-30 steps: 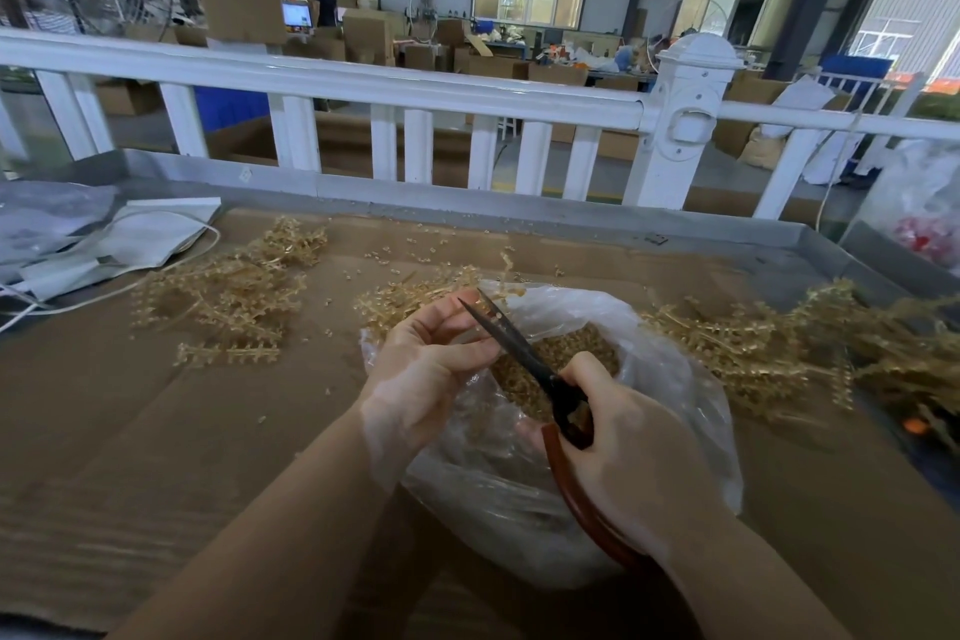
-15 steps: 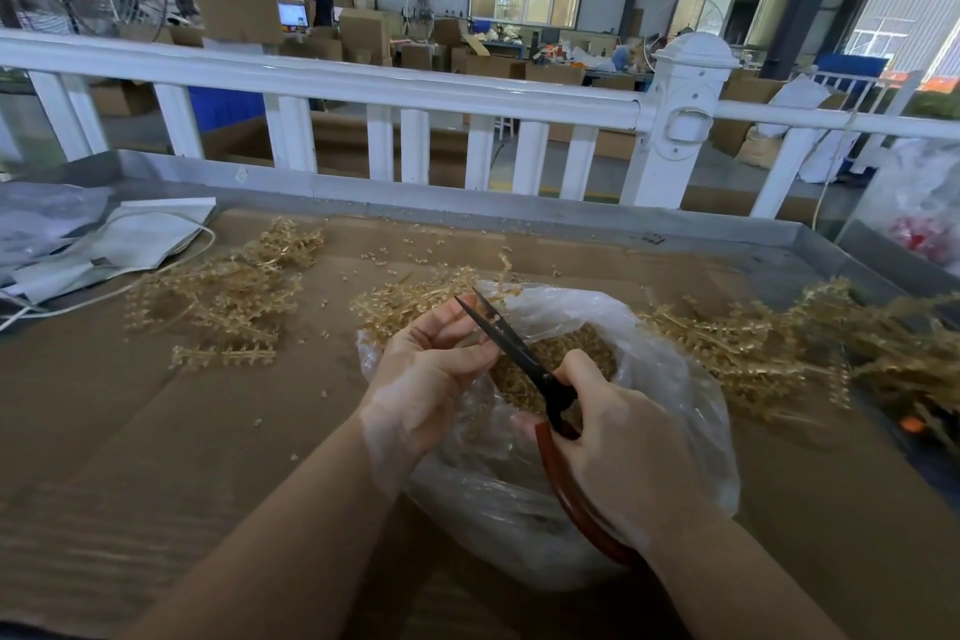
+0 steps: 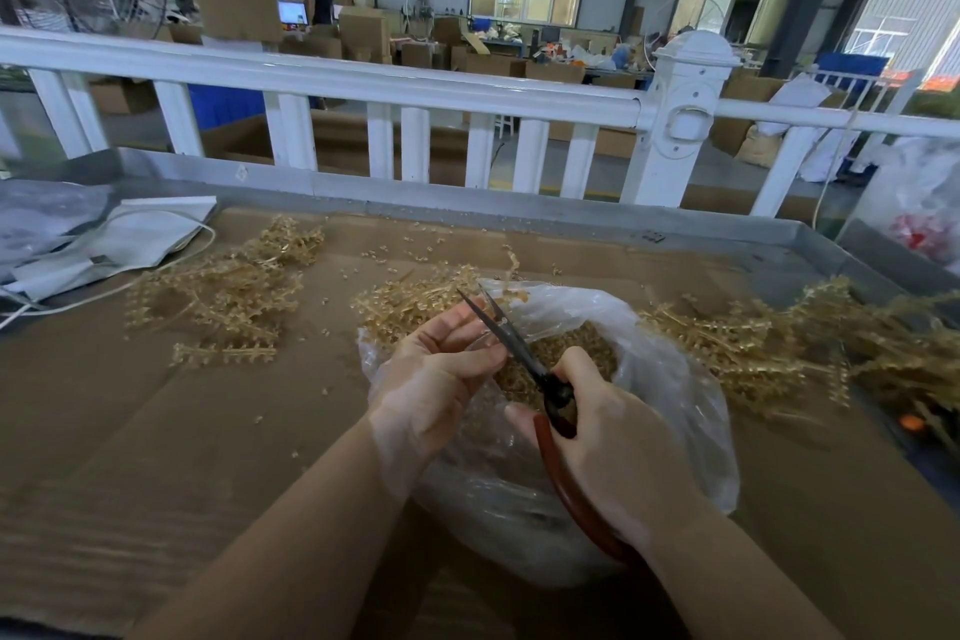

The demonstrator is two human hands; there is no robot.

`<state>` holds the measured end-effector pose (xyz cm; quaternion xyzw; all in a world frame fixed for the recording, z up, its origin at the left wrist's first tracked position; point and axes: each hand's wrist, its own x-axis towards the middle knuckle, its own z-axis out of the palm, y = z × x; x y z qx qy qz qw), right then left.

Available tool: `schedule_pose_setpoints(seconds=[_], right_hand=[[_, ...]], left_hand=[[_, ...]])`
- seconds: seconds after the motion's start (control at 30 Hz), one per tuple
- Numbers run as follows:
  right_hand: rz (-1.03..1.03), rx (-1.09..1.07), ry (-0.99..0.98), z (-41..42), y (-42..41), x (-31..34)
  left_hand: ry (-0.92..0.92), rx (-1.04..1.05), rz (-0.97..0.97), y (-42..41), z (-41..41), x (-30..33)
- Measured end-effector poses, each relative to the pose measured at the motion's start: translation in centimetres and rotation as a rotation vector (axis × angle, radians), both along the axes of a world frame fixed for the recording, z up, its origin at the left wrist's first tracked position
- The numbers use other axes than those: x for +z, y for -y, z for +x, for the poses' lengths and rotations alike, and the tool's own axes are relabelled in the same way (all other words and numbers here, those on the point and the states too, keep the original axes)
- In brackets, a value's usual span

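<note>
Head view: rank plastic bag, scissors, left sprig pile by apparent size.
1. plastic bag
2. left sprig pile
3. scissors, long but thin, partly hidden in the right hand; nearer the camera than the pile, so 2 and 3 are unsure.

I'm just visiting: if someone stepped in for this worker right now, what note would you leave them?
Right hand grips the scissors, blades parted over the open plastic bag.
Left hand curls at the blades; whether it pinches a sprig is unclear.
Done: cut bits lie heaped inside the bag.
To do: golden sprigs on the cardboard, right pile and left pile, probably await cutting.
</note>
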<state>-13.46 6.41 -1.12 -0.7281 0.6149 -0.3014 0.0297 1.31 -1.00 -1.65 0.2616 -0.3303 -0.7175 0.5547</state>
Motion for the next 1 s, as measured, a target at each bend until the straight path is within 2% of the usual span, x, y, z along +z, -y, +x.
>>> schedule_pose_setpoints(seconds=[0.23, 0.53, 0.73, 0.83, 0.9, 1.0], right_hand=[[0.045, 0.031, 0.107, -0.17, 0.26, -0.30], [0.021, 0.017, 0.051, 0.01, 0.45, -0.23], [-0.017, -0.014, -0.069, 0.17, 0.21, -0.01], [-0.024, -0.025, -0.028, 0.15, 0.18, -0.16], [-0.024, -0.056, 0.010, 0.00, 0.16, -0.27], [-0.023, -0.114, -0.025, -0.28, 0.29, -0.51]], left_hand=[[-0.014, 0.005, 0.051, -0.02, 0.09, -0.28], [0.010, -0.005, 0.105, -0.55, -0.24, -0.19], [0.053, 0.010, 0.059, -0.74, -0.22, -0.21], [0.053, 0.030, 0.069, -0.75, -0.17, -0.31], [0.109, 0.068, 0.102, -0.66, -0.08, -0.34], [0.290, 0.104, 0.112, -0.78, -0.18, -0.28]])
